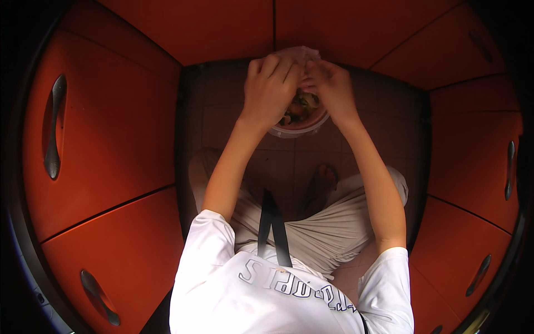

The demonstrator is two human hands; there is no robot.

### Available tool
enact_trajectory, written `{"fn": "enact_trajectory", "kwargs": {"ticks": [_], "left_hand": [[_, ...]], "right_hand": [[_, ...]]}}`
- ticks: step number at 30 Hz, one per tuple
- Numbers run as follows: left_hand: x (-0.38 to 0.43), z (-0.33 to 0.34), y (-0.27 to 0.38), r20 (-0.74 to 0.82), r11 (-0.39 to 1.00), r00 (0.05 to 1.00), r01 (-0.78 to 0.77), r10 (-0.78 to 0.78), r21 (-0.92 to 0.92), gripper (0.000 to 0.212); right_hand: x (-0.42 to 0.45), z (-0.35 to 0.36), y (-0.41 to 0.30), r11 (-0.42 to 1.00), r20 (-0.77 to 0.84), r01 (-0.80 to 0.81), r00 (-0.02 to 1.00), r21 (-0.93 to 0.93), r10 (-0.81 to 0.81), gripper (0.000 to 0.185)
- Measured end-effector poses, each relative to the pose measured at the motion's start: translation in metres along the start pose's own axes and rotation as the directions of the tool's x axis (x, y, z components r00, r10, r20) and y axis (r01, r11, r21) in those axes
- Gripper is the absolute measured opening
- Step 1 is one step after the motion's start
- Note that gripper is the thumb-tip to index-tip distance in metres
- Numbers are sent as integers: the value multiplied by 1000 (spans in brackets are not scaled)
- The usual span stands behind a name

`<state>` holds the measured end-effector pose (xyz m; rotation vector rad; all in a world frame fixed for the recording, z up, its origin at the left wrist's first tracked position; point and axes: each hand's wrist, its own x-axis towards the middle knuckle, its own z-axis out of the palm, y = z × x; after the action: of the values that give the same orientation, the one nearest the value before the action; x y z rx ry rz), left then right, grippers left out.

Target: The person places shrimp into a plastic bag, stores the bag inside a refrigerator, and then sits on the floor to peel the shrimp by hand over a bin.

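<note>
A round pinkish-red container [311,122] stands on the tiled floor ahead of me, with a pale rim and a thin translucent plastic bag [300,52] about it. Inside lie food scraps [298,107], green and pale bits among them. My left hand [270,85] is above the container's left side, its fingers curled on the bag's plastic. From the right, my right hand [336,89] grips gathered plastic near the middle. My hands hide the fingertips and much of the container's opening.
Orange cabinet fronts [108,125] enclose the floor [384,108] on the left, right and far side. Recessed dark handles [54,125] are set in the side fronts. My folded legs [333,225] and a bare foot [327,175] are near the container. A black strap [271,225] hangs before my shirt.
</note>
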<state>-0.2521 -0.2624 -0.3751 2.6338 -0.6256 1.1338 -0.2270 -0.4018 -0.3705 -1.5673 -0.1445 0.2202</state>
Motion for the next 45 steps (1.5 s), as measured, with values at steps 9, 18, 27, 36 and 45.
{"fn": "enact_trajectory", "kwargs": {"ticks": [9, 18, 27, 36, 45], "left_hand": [[-13, 8, -6, -182, 994, 981, -77, 61, -79, 15], [-16, 11, -17, -130, 903, 988, 20, -84, -429, 22], [-15, 7, -9, 166, 635, 891, 422, -423, -646, 18], [-11, 20, 14, 139, 503, 750, 557, -647, -661, 18], [-4, 15, 9, 33, 540, 737, 525, -675, -658, 10]], "right_hand": [[-8, 5, -13, 933, 2, -250, 966, 258, 259, 29], [-6, 3, -17, 933, 36, -240, 970, 267, 239, 31], [-6, 1, -14, 974, 18, -112, 994, 195, 110, 30], [-3, 10, -1, 980, -77, 22, 997, 198, -7, 26], [1, 8, -3, 998, -24, 27, 999, 63, -26, 25]]}}
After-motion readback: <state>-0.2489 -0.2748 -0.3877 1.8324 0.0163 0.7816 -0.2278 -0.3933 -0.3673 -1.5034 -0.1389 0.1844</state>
